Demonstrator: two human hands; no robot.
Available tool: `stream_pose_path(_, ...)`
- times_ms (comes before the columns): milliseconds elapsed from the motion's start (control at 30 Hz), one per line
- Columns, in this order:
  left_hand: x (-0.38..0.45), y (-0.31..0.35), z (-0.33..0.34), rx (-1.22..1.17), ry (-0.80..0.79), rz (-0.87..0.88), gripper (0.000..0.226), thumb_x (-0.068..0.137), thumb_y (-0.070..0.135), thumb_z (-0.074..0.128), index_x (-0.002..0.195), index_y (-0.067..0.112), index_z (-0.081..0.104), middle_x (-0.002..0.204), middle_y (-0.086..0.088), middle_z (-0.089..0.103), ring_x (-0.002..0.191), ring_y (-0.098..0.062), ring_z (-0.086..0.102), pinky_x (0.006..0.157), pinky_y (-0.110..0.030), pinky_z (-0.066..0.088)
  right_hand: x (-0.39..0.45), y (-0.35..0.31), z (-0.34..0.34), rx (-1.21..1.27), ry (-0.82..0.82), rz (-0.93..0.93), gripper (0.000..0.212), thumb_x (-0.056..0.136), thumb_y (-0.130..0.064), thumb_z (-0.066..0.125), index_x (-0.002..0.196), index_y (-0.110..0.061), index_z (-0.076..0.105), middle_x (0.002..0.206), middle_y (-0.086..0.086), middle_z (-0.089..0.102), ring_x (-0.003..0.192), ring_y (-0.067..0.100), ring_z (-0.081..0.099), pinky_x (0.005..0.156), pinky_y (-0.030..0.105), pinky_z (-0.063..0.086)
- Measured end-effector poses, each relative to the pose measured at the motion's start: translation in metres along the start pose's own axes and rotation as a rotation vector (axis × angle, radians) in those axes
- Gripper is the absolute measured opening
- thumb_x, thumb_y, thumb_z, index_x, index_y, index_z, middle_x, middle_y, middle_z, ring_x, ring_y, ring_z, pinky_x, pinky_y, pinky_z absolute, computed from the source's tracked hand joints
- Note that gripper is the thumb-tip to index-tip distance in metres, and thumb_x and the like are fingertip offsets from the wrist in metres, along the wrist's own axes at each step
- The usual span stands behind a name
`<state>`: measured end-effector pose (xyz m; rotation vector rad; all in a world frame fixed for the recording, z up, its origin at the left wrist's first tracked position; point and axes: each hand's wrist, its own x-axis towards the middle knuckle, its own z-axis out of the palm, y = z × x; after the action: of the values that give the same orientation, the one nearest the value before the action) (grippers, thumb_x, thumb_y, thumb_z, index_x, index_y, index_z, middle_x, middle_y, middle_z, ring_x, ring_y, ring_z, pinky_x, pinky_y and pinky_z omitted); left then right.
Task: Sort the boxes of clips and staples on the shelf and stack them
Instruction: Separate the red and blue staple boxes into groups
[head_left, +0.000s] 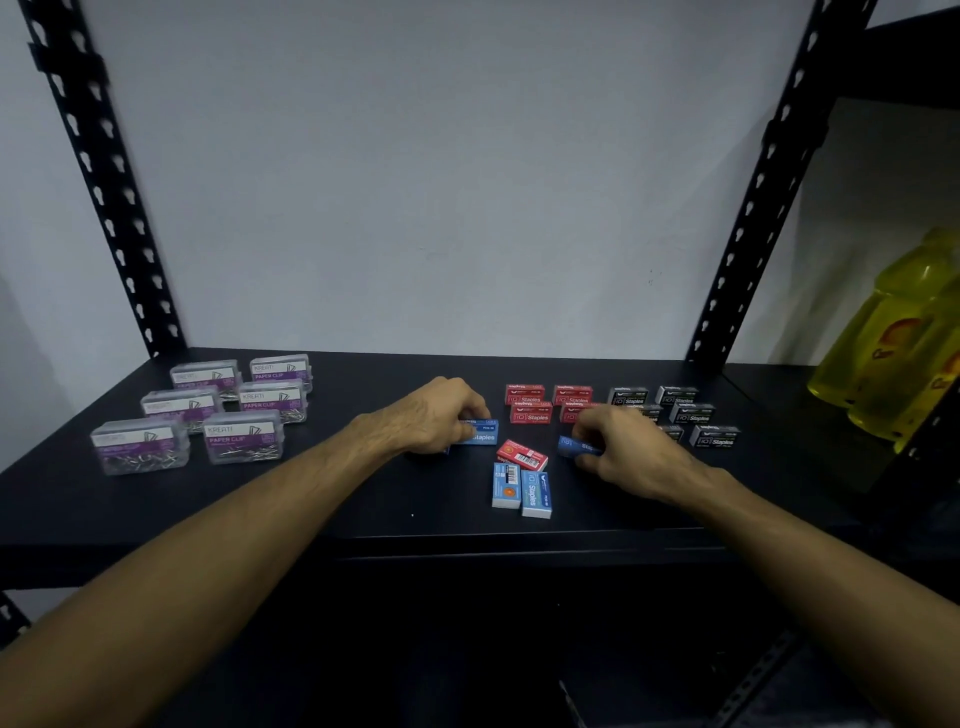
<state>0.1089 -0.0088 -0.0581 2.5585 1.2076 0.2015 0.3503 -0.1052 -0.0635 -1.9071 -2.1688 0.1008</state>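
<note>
My left hand (441, 415) grips a blue staples box (480, 434) lying on the black shelf (363, 493). To its right, my right hand (628, 444) pinches another blue staples box (574, 446). Between my hands a red staples box (522, 456) lies tilted, and two light blue staples boxes (521, 491) sit side by side near the front edge. Red staples boxes (530, 405) are grouped behind, black staples boxes (685, 410) at the right. Several clear paper clip boxes (228, 410) with purple labels stand at the left.
Black slotted uprights (98, 176) frame the shelf against a white wall. Yellow bottles (898, 353) stand on the neighbouring shelf at the right. A dark lower shelf edge runs beneath my forearms.
</note>
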Motion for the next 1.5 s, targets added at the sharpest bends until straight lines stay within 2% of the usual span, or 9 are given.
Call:
stream_pose_path(133, 0.001, 0.000, 0.000, 0.008, -0.005, 0.011, 0.032, 0.096, 0.015, 0.060, 0.128, 0.017, 0.063, 0.130, -0.003, 0.063, 0.111, -0.013, 0.058, 0.087, -0.024, 0.045, -0.007, 0.000, -0.005, -0.017, -0.051, -0.050, 0.013, 0.087, -0.031, 0.072, 0.093, -0.023, 0.065, 0.101, -0.007, 0.061, 0.088, 0.011, 0.059, 0.074, 0.028, 0.050)
stream_pose_path(300, 0.001, -0.002, -0.002, 0.026, -0.036, 0.014, 0.039, 0.092, 0.008, 0.061, 0.129, 0.020, 0.062, 0.132, -0.002, 0.061, 0.108, -0.012, 0.057, 0.087, -0.025, 0.047, -0.009, 0.000, -0.009, 0.030, -0.102, -0.042, 0.015, 0.086, -0.035, 0.074, 0.093, -0.025, 0.065, 0.101, -0.010, 0.061, 0.088, 0.004, 0.056, 0.067, 0.017, 0.041)
stream_pose_path(533, 0.000, -0.002, -0.001, 0.026, -0.027, 0.017, 0.036, 0.092, 0.012, 0.063, 0.127, 0.018, 0.063, 0.127, -0.002, 0.062, 0.097, -0.008, 0.053, 0.082, -0.024, 0.044, -0.009, 0.002, -0.016, 0.103, -0.159, 0.024, 0.039, 0.086, -0.035, 0.075, 0.121, -0.024, 0.064, 0.115, -0.009, 0.060, 0.098, 0.004, 0.056, 0.079, 0.020, 0.045)
stream_pose_path(667, 0.002, -0.001, 0.000, 0.012, -0.019, 0.016, 0.032, 0.093, 0.015, 0.063, 0.125, 0.018, 0.064, 0.126, -0.001, 0.063, 0.099, -0.008, 0.056, 0.082, -0.024, 0.047, -0.008, -0.003, -0.017, 0.096, -0.231, 0.055, 0.046, 0.093, -0.033, 0.066, 0.136, -0.019, 0.057, 0.129, -0.004, 0.059, 0.105, 0.007, 0.054, 0.086, 0.022, 0.042)
stream_pose_path(833, 0.002, -0.001, 0.001, -0.016, -0.017, 0.013, 0.031, 0.094, 0.017, 0.062, 0.125, 0.018, 0.064, 0.125, -0.002, 0.065, 0.104, -0.011, 0.060, 0.084, -0.024, 0.048, -0.003, -0.008, -0.014, 0.087, -0.247, 0.068, 0.029, 0.094, -0.036, 0.063, 0.118, -0.021, 0.067, 0.112, -0.006, 0.065, 0.093, 0.007, 0.061, 0.074, 0.022, 0.047)
stream_pose_path(1000, -0.002, -0.001, 0.000, -0.056, 0.006, 0.018, 0.030, 0.094, 0.018, 0.062, 0.124, 0.018, 0.065, 0.124, -0.002, 0.065, 0.099, -0.008, 0.057, 0.083, -0.023, 0.047, 0.001, -0.006, -0.013, 0.138, -0.224, 0.092, 0.020, 0.084, -0.028, 0.076, 0.092, -0.022, 0.059, 0.089, -0.004, 0.064, 0.078, 0.012, 0.061, 0.066, 0.028, 0.050)
stream_pose_path(1167, -0.007, -0.004, -0.008, -0.163, 0.090, 0.010, 0.030, 0.093, 0.018, 0.064, 0.123, 0.021, 0.066, 0.120, 0.001, 0.067, 0.102, -0.009, 0.061, 0.087, -0.026, 0.051, 0.005, -0.006, -0.020, 0.180, -0.235, 0.096, 0.018, 0.083, -0.022, 0.077, 0.089, -0.016, 0.061, 0.084, 0.001, 0.067, 0.072, 0.012, 0.061, 0.063, 0.028, 0.049)
stream_pose_path(1267, -0.009, -0.014, -0.024, -0.171, 0.135, 0.002, 0.027, 0.091, 0.014, 0.066, 0.117, 0.019, 0.069, 0.113, 0.004, 0.070, 0.096, -0.007, 0.064, 0.081, -0.021, 0.051, 0.012, -0.011, -0.026, 0.201, -0.164, 0.082, 0.017, 0.084, -0.019, 0.076, 0.087, -0.014, 0.060, 0.082, 0.001, 0.066, 0.072, 0.015, 0.060, 0.061, 0.026, 0.046)
stream_pose_path(1500, 0.000, -0.046, -0.051, -0.056, 0.112, -0.116, 0.023, 0.091, 0.014, 0.066, 0.114, 0.017, 0.068, 0.114, 0.000, 0.069, 0.096, -0.011, 0.062, 0.078, -0.022, 0.048, 0.058, -0.043, -0.024, 0.190, -0.062, -0.010, 0.018, 0.088, -0.019, 0.073, 0.087, -0.024, 0.056, 0.087, -0.008, 0.063, 0.079, 0.011, 0.060, 0.062, 0.022, 0.042)
